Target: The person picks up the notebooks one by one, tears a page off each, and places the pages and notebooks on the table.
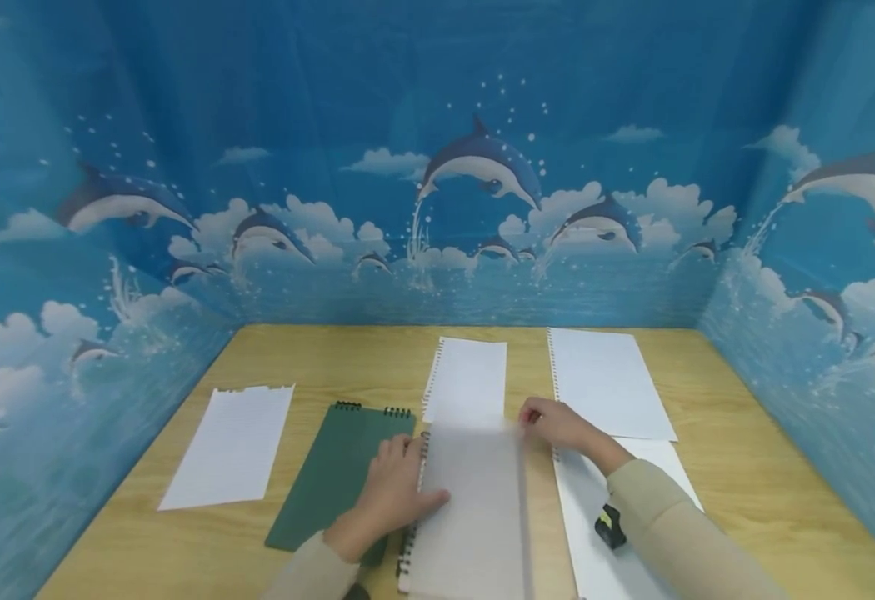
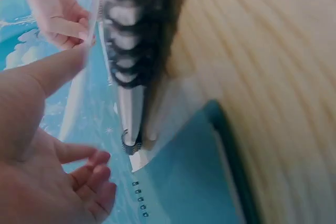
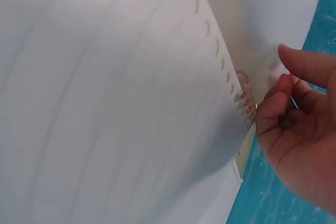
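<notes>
A spiral notebook (image 1: 467,508) lies in the middle of the table, its binding along the left side. My left hand (image 1: 396,487) rests across that binding, thumb over the page and fingers loosely extended. Up close in the left wrist view are the black binding rings (image 2: 126,30) and the left hand (image 2: 63,177). At the notebook's upper right corner my right hand (image 1: 553,421) pinches the edge of a thin, blurred page. The right wrist view shows the right hand (image 3: 299,124) with curled fingers and its thumb at the page (image 3: 257,19).
A green notebook (image 1: 332,475) lies left of the spiral one. Farther left is a torn lined sheet (image 1: 231,446). One punched sheet (image 1: 471,375) lies behind the notebook; two more, a back sheet (image 1: 610,379) and a front sheet (image 1: 587,508), lie at the right. Dolphin-printed curtains (image 1: 437,283) surround the table.
</notes>
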A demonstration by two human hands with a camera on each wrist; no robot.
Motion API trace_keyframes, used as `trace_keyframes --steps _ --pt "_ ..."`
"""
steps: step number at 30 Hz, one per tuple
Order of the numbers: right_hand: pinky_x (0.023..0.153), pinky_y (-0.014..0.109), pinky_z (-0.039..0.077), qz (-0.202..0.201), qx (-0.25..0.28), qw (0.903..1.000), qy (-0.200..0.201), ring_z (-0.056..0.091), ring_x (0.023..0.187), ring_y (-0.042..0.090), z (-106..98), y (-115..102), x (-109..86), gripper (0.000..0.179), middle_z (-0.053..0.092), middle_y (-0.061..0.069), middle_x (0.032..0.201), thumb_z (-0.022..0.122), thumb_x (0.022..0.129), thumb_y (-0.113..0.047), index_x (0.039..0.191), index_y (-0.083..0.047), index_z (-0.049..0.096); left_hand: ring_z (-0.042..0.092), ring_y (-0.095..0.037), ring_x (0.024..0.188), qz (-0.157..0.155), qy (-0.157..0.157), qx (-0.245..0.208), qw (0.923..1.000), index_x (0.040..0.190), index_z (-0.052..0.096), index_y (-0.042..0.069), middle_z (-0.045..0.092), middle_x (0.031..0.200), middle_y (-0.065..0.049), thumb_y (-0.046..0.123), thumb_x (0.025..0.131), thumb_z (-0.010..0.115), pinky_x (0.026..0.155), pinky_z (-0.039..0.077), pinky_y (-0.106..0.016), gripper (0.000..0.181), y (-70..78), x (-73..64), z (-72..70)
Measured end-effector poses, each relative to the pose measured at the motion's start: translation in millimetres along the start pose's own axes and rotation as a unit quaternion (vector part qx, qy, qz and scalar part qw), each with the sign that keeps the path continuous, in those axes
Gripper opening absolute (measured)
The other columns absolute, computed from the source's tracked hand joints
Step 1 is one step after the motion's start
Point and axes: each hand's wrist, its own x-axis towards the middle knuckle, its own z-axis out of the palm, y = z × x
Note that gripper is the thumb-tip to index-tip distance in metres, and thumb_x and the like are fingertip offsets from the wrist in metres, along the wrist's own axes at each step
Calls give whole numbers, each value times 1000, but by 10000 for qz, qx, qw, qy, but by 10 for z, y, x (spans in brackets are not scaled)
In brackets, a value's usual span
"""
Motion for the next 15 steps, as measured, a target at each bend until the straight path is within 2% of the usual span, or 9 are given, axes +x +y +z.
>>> trace_keyframes --steps 3,5,6,10,13,15 --pt "65 27 43 158 446 9989 -35 50 76 15 -39 20 -29 11 58 4 87 57 84 -10 94 -4 57 49 -20 83 269 -224 -440 9984 96 62 4 58 90 -7 47 78 67 69 44 -34 47 7 -7 -89" --pt "64 27 43 212 690 9974 -51 49 75 15 -54 33 -47 14 57 5 87 58 85 -12 96 -3 57 46 -13 67 475 -483 -894 9937 76 60 10 55 71 1 41 82 64 57 39 -27 32 31 -9 -160" --pt "63 28 43 227 792 9966 -57 48 74 16 -59 38 -58 15 56 6 87 58 86 -12 97 -2 56 44 -11 61 537 -607 -1153 9900 69 57 13 51 64 4 38 83 63 52 36 -24 30 53 -6 -198" --pt "63 28 43 249 1082 9938 -19 49 76 16 -73 65 -100 22 57 10 96 59 87 -16 103 -1 55 39 -8 51 817 -787 -1837 9764 61 49 14 43 54 7 31 87 59 47 33 -21 33 202 19 -337" --pt "66 28 45 135 1120 9936 100 53 82 15 -109 85 -166 31 55 15 113 58 88 -20 112 -1 53 37 -7 49 1043 -730 -1951 9725 60 47 14 40 52 7 29 88 57 47 34 -21 33 367 63 -436" --pt "65 28 45 22 1157 9929 264 55 83 17 -158 87 -233 35 54 18 116 57 89 -21 116 1 51 37 -7 48 1195 -662 -1894 9723 60 46 15 39 52 7 30 88 56 48 34 -21 34 485 92 -488"
